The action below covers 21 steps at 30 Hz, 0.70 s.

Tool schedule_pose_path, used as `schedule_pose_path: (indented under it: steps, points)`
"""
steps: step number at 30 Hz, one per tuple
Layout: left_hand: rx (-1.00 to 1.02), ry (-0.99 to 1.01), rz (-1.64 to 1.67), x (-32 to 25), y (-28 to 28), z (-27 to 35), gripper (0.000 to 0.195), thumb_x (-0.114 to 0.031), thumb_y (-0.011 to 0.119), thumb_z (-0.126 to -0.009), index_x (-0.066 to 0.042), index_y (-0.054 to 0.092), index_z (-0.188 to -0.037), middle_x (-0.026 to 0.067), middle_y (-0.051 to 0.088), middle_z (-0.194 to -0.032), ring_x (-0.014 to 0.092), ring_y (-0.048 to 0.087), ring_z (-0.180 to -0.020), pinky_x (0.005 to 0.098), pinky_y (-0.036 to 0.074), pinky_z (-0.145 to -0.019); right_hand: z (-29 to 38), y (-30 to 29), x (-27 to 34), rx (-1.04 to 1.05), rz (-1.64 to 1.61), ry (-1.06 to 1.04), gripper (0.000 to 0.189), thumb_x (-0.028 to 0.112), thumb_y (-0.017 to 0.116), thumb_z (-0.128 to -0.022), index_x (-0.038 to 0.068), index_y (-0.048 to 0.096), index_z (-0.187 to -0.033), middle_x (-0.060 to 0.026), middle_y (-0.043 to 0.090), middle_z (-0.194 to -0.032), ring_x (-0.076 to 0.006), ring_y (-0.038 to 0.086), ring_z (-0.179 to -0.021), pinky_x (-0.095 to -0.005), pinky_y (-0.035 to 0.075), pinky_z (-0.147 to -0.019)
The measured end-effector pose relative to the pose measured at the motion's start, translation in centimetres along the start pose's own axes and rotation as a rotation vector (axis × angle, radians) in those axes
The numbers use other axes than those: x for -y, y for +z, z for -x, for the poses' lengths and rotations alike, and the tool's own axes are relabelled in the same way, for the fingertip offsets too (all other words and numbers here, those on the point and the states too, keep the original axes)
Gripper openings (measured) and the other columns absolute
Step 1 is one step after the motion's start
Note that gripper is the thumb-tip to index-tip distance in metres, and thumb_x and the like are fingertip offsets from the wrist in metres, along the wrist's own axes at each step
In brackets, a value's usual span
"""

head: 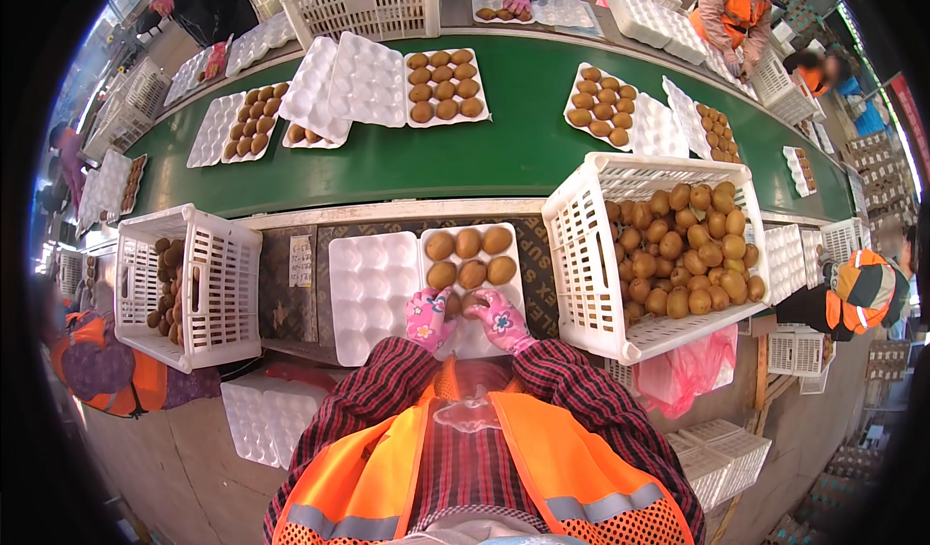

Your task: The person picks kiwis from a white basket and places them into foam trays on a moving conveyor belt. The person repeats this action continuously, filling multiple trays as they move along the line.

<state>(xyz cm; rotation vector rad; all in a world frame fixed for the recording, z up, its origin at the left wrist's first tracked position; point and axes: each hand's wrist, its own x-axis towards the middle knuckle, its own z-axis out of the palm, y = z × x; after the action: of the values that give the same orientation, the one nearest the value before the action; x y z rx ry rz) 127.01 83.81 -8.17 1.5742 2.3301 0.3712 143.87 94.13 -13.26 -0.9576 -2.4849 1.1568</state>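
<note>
Right before me lies an open white foam tray (375, 287) with two dimpled halves. Two rows of brown kiwifruit (473, 274) fill the upper cups of its right half. Lower in that same half, my left hand (430, 321), in a pink flowered glove, has its fingers around a kiwifruit (452, 306). Close beside it, my right hand (503, 321), gloved alike, grips another kiwifruit (474, 304). Both fruits are partly covered by the fingers. The tray's left half holds no fruit.
A white plastic crate (581, 254) full of kiwifruit tilts at my right; another crate (221, 291) stands at left. Beyond runs a green conveyor belt (523, 109) carrying several filled trays (445, 87). Co-workers (734, 14) stand across it. Stacked foam trays (269, 414) lie low at left.
</note>
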Motion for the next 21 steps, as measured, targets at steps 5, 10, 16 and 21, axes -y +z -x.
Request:
schedule_pose_path:
  steps: [5, 10, 16, 21]
  points:
    - [-0.165, 0.035, 0.088, -0.2, 2.6, 1.1, 0.066, -0.025, 0.078, -0.075, -0.012, 0.060, -0.136, 0.0144, 0.062, -0.125, 0.035, 0.056, -0.118, 0.0484, 0.044, -0.099, 0.8, -1.4, 0.0, -0.001, 0.230, -0.174, 0.027, 0.023, 0.077, -0.082, 0.014, 0.069, -0.106, -0.0090, 0.057, -0.133, -0.0310, 0.053, -0.127, -0.0401, 0.049, -0.103]
    - [-0.245, 0.052, 0.184, -2.1, 1.0, -0.6, 0.057, -0.027, 0.078, -0.080, -0.011, 0.061, -0.132, 0.0137, 0.061, -0.127, 0.035, 0.055, -0.121, 0.0485, 0.042, -0.103, 1.6, -1.1, -2.2, -0.168, 0.118, -0.291, 0.015, 0.017, 0.073, -0.083, 0.010, 0.068, -0.095, -0.0102, 0.059, -0.128, -0.0312, 0.057, -0.122, -0.0398, 0.050, -0.101]
    - [-0.139, 0.152, -0.068, -5.2, -0.2, -13.0, 0.047, -0.035, 0.073, -0.084, -0.010, 0.066, -0.123, 0.0132, 0.066, -0.118, 0.034, 0.057, -0.119, 0.0489, 0.043, -0.102, 2.5, -5.7, 1.1, -0.100, -0.007, -0.222, 0.019, 0.015, 0.069, -0.083, 0.009, 0.068, -0.102, -0.0104, 0.062, -0.122, -0.0294, 0.058, -0.119, -0.0418, 0.050, -0.100]
    - [-0.089, 0.287, 0.120, -3.2, 0.7, -13.8, 0.045, -0.023, 0.078, -0.079, -0.013, 0.067, -0.121, 0.0118, 0.064, -0.122, 0.035, 0.058, -0.116, 0.0485, 0.044, -0.102, 9.1, -23.4, 8.6, -0.463, 0.204, -0.490, 0.026, 0.015, 0.074, -0.082, 0.013, 0.069, -0.108, -0.0043, 0.067, -0.111, -0.0267, 0.063, -0.112, -0.0442, 0.053, -0.091]
